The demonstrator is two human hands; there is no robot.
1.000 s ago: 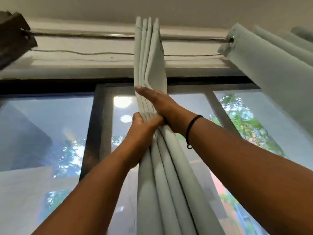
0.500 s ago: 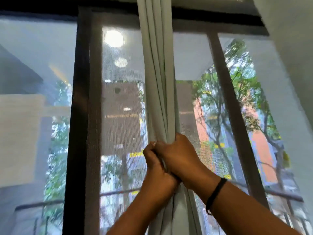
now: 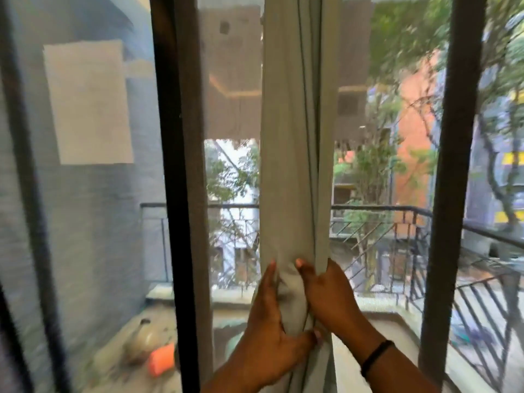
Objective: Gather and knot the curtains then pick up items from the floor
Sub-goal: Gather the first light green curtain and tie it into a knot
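A pale grey-green curtain (image 3: 295,137) hangs bunched into a narrow column down the middle of the window. My left hand (image 3: 266,333) wraps the gathered folds from the left, thumb across the front, fingers reaching up the fabric. Just to its right, my right hand (image 3: 326,296) grips the same bundle, with the thumb pressed into the cloth. A black band sits on the right wrist. Below the hands the curtain drops out of the frame.
Dark window frame posts stand at left (image 3: 175,194) and right (image 3: 450,194) of the curtain. Behind the glass is a balcony with a black railing (image 3: 397,222), a pot and an orange object (image 3: 161,358) on its floor. Buildings and trees lie beyond.
Both hands have slid down the curtain from near the rod to about railing height, squeezing the folds together. The view has tilted down from the ceiling to the balcony.
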